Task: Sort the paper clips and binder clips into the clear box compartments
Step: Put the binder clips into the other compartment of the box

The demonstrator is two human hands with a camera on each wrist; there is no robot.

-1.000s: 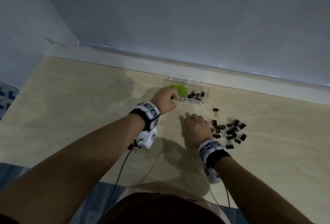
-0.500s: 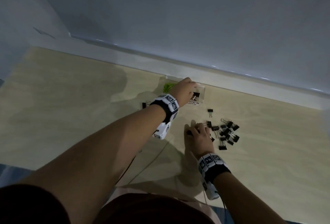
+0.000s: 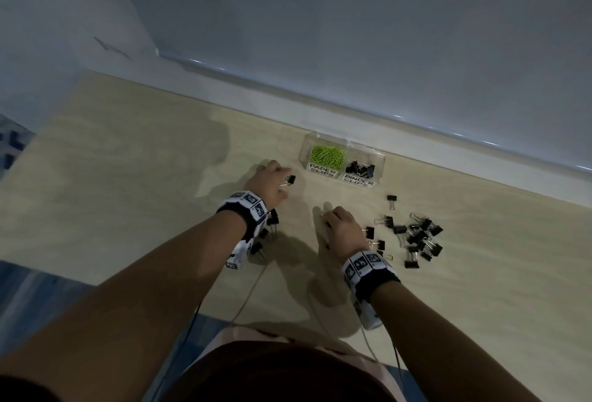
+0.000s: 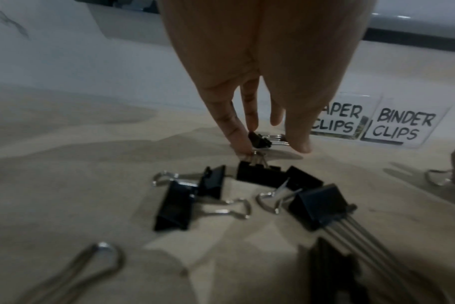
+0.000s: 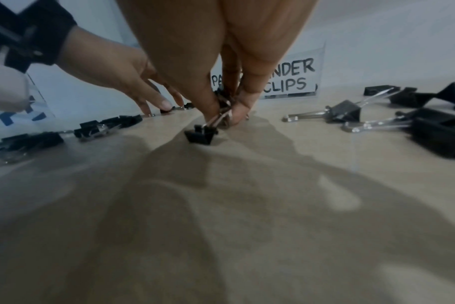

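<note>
While both hands work the floor near its far edge | left hand [image 3: 267,182] reaches a binder clip [image 3: 291,180], grip unclear | right hand [image 5: 221,86] pinches a clip's [image 5: 201,134] wire handles | clear box [image 3: 379,161] just beyond | clips light, stiff, slippery; take by handles.

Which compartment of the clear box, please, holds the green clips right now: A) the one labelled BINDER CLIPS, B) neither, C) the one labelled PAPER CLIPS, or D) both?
C: the head view shows the green clips heaped behind the PAPER CLIPS label, while the BINDER CLIPS side of the box holds only black clips.
</note>
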